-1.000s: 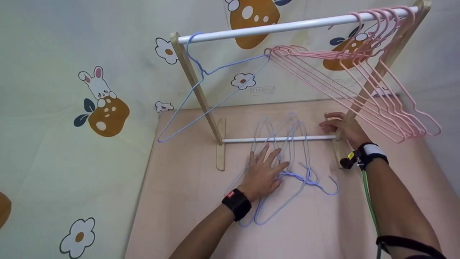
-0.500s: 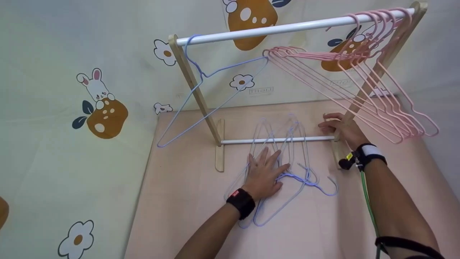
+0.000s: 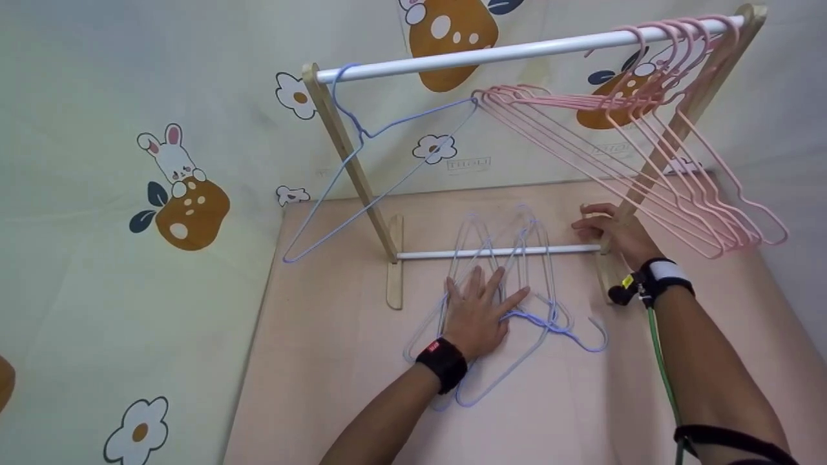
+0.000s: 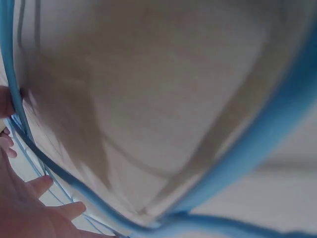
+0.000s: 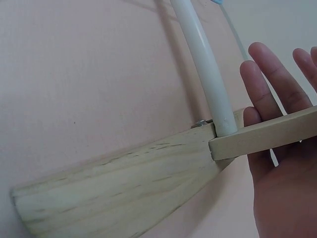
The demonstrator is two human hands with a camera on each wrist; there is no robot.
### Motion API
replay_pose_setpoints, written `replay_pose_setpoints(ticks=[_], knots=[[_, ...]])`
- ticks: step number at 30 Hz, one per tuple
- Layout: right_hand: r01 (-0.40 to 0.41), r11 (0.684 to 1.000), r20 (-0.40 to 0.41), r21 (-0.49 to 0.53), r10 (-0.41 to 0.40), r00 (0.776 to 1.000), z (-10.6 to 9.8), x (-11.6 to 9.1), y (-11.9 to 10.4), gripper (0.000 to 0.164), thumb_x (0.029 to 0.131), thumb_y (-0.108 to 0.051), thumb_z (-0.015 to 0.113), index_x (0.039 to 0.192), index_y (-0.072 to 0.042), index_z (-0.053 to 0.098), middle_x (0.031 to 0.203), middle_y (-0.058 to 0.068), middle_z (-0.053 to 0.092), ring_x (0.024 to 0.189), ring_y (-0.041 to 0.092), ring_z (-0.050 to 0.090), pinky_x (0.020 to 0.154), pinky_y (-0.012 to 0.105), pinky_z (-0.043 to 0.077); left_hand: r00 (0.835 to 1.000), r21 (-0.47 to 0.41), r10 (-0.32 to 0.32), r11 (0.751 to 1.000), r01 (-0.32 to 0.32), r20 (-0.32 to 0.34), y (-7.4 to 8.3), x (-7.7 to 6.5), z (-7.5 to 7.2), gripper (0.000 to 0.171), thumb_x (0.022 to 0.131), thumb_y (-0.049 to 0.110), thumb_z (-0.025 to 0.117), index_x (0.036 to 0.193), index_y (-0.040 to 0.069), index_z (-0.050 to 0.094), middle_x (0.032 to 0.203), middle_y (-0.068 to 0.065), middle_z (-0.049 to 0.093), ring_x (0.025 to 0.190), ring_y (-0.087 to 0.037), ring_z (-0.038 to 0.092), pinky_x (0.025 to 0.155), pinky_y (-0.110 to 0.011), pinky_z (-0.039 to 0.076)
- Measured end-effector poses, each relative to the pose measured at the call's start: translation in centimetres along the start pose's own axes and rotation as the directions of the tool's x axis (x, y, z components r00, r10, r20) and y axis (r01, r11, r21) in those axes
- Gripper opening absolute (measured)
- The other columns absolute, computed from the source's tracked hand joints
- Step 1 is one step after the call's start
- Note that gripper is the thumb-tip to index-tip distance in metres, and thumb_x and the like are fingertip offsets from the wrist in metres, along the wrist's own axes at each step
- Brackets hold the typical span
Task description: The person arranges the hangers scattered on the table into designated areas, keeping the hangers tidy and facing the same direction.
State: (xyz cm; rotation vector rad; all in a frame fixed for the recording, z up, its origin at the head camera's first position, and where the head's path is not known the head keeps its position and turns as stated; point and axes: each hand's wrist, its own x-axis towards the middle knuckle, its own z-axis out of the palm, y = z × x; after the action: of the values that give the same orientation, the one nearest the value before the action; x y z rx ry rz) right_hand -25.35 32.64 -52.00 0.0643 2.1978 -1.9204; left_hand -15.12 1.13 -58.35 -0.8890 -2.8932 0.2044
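Several blue wire hangers [image 3: 526, 316] lie overlapping on the pink tabletop, some reaching under the rack's white lower bar [image 3: 439, 254]. My left hand [image 3: 478, 320] rests over them with its fingers spread; in the left wrist view its fingers [image 4: 69, 210] lie beside the blue wires. At the rack's right wooden post [image 3: 659, 155], my right hand [image 3: 623, 236] is behind the lower end. The right wrist view has its fingers [image 5: 272, 82] extended past the post, which crosses the palm. Neither hand has its fingers curled round anything.
The white upper rail [image 3: 452, 59] carries one blue hanger [image 3: 323, 197] at its left end and several pink hangers [image 3: 685, 194] bunched at its right. The left post [image 3: 352, 158] stands on a wooden foot [image 3: 395, 284]. A patterned cloth wall [image 3: 77, 258] borders the table.
My left hand has shifted slightly to the right over the blue hangers, fingers still spread. The right hand stays at the post. The head view has tilted a little.
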Motion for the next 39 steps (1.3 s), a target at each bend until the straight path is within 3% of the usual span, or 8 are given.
replay_pose_setpoints(ticks=[5, 15, 24, 30, 39], knots=[[0.021, 0.999, 0.01, 0.046, -0.022, 1.0, -0.1, 0.2, 0.2, 0.035, 0.104, -0.019, 0.052, 0.133, 0.0, 0.053, 0.123, 0.031, 0.06, 0.113, 0.033, 0.063, 0.096, 0.036, 0.048, 1.0, 0.014, -0.001, 1.0, 0.001, 0.0, 0.0, -0.1, -0.3, 0.059, 0.1, 0.052, 0.037, 0.152, 0.055, 0.009, 0.163, -0.002, 0.019, 0.143, -0.04, 0.027, 0.095, -0.077, 0.028], [0.031, 0.997, 0.015, 0.073, -0.032, 0.999, -0.2, 0.3, 0.3, 0.033, 0.104, -0.017, 0.052, 0.131, 0.001, 0.053, 0.12, 0.033, 0.06, 0.104, 0.024, 0.068, 0.093, 0.034, 0.05, 0.999, -0.112, 0.011, 0.994, -0.015, -0.036, -0.7, -0.3, -0.9, 0.046, 0.104, 0.039, 0.034, 0.149, 0.048, 0.033, 0.158, -0.001, 0.031, 0.14, -0.035, 0.034, 0.093, -0.077, 0.03], [-0.005, 0.999, -0.008, 0.032, 0.005, 1.0, -0.1, 0.2, 0.0, 0.033, 0.104, -0.019, 0.05, 0.132, 0.0, 0.053, 0.123, 0.029, 0.061, 0.115, 0.034, 0.062, 0.098, 0.038, 0.047, 0.996, -0.163, -0.014, 0.987, -0.001, -0.091, -1.3, -0.6, -1.5, 0.03, 0.106, 0.04, 0.035, 0.132, 0.042, 0.051, 0.149, 0.002, 0.044, 0.132, -0.029, 0.046, 0.089, -0.075, 0.036], [0.0, 1.0, -0.005, 0.028, 0.0, 1.0, -0.2, 0.2, 0.1, 0.033, 0.105, -0.018, 0.049, 0.132, 0.0, 0.052, 0.125, 0.03, 0.06, 0.117, 0.036, 0.06, 0.1, 0.04, 0.045, 0.993, -0.195, -0.02, 0.981, -0.004, -0.119, -1.6, -0.6, -1.8, 0.027, 0.106, 0.039, 0.036, 0.127, 0.039, 0.053, 0.143, 0.001, 0.05, 0.129, -0.027, 0.049, 0.087, -0.074, 0.039], [0.018, 0.998, 0.005, 0.068, -0.018, 1.0, -0.2, 0.4, 0.3, 0.032, 0.104, -0.016, 0.05, 0.131, 0.002, 0.053, 0.124, 0.031, 0.06, 0.113, 0.034, 0.063, 0.098, 0.04, 0.047, 0.984, -0.287, -0.027, 0.958, -0.026, -0.178, -2.6, -1.2, -2.7, 0.033, 0.107, 0.039, 0.035, 0.134, 0.036, 0.053, 0.13, -0.001, 0.059, 0.119, -0.026, 0.057, 0.087, -0.067, 0.044]])
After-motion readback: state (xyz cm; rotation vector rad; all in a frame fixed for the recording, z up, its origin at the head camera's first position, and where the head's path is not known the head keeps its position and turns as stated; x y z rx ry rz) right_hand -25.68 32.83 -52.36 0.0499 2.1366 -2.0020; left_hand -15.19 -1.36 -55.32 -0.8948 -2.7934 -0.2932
